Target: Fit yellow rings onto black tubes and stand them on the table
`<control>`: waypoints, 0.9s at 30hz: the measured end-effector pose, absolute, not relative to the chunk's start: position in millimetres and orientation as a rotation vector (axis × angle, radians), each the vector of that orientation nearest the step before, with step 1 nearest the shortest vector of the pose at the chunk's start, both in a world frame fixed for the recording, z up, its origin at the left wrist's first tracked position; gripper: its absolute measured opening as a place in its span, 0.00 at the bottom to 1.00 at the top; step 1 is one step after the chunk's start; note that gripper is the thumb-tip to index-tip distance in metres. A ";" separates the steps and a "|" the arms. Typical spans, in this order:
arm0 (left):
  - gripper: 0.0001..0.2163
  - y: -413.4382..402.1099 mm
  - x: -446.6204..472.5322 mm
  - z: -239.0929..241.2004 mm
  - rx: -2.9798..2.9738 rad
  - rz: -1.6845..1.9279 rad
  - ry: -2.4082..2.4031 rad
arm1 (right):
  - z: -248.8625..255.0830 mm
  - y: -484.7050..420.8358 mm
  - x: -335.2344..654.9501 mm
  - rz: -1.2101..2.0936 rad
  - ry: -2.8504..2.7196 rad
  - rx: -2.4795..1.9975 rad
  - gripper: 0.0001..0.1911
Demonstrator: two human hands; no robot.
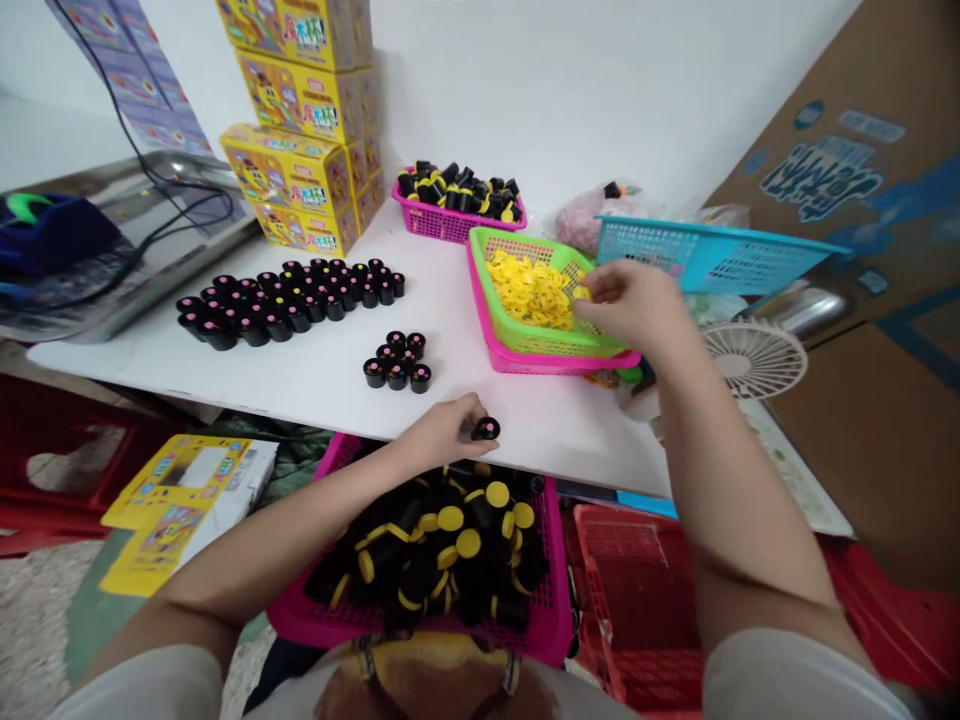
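Note:
Near the table's front edge my left hand (450, 432) is closed around a small black cup (486, 429) whose open top shows a pink dot inside. My right hand (626, 300) is over the right side of a green basket (517, 322) filled with yellow caps (529, 285). Its fingers pinch one yellow cap (581, 293). A small cluster of black cups (397, 360) stands upright left of the held cup. Below my left arm, a magenta basket (556, 560) holds many black cups with yellow caps on.
Rows of black cups (292, 300) stand at the left, before stacked yellow boxes (300, 185). At the back is a pink basket (450, 225) of capped cups. A blue basket (675, 250), a white fan (750, 355) and a large carton (847, 250) are at the right.

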State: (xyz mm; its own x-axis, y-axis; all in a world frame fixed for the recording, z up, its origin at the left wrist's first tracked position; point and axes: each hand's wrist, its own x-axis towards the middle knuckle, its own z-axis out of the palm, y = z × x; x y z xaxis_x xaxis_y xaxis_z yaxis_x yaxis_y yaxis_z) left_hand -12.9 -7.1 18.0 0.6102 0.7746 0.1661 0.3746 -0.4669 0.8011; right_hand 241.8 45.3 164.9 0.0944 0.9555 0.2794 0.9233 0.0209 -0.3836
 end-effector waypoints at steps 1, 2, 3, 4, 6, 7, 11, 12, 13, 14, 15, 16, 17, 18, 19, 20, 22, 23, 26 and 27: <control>0.13 -5.4 -13.3 16.1 2.065 0.697 0.884 | 159.6 22.3 236.9 0.204 -1.775 -1.719 0.16; 0.15 -4.2 -13.3 14.6 2.058 0.707 0.864 | 150.5 -0.5 230.2 0.369 -1.756 -1.526 0.15; 0.16 -3.5 -13.0 13.5 2.063 0.707 0.847 | 138.2 -21.7 222.2 0.521 -1.774 -1.391 0.16; 0.18 -3.1 -12.5 12.6 2.079 0.699 0.836 | 123.3 -40.0 213.3 0.628 -1.809 -1.307 0.15; 0.19 -2.7 -11.1 11.0 2.097 0.684 0.821 | 90.1 -65.1 195.8 0.630 -1.854 -1.291 0.09; 0.21 -2.7 -10.4 10.2 2.091 0.689 0.819 | 74.0 -72.0 188.5 0.577 -1.874 -1.298 0.07; 0.29 -4.4 -8.3 7.1 1.967 0.754 0.839 | 29.3 -76.5 175.6 0.325 -1.904 -1.301 0.09; 0.31 -5.2 -8.0 6.8 1.944 0.765 0.843 | 23.1 -75.6 175.7 0.266 -1.913 -1.287 0.10; 0.30 -6.0 -7.8 6.9 1.935 0.772 0.846 | 18.3 -74.8 176.2 0.204 -1.932 -1.265 0.12; 0.29 -6.8 -7.6 7.3 1.937 0.780 0.851 | 14.4 -74.2 177.0 0.142 -1.956 -1.235 0.14; 0.28 -7.6 -7.5 7.8 1.946 0.788 0.856 | 11.1 -73.7 177.5 0.085 -1.984 -1.200 0.16; 0.28 -8.3 -7.4 8.4 1.957 0.794 0.859 | 8.3 -73.3 177.6 0.043 -2.016 -1.168 0.17; 0.27 -8.9 -7.3 9.0 1.968 0.794 0.857 | 6.0 -73.0 177.1 0.015 -2.048 -1.146 0.17; 0.27 -9.5 -7.2 9.4 1.978 0.794 0.854 | 4.2 -72.6 176.0 -0.002 -2.075 -1.133 0.17; 0.27 -10.1 -7.1 9.6 1.985 0.791 0.847 | 3.0 -72.2 174.1 -0.017 -2.096 -1.129 0.16; 0.27 -10.6 -6.8 9.6 1.991 0.789 0.841 | 2.5 -71.7 171.7 -0.040 -2.112 -1.136 0.14; 0.25 -11.6 -6.1 9.5 1.999 0.797 0.835 | 3.2 -70.2 165.9 -0.126 -2.134 -1.168 0.11; 0.24 -12.0 -5.7 9.3 2.003 0.806 0.835 | 4.2 -69.3 162.8 -0.186 -2.140 -1.178 0.10; 0.21 -13.3 -5.1 9.1 2.029 0.821 0.846 | 10.1 -66.8 156.1 -0.309 -2.169 -1.169 0.11; 0.20 -13.7 -5.3 9.0 2.041 0.823 0.847 | 13.0 -66.2 155.4 -0.307 -2.182 -1.159 0.11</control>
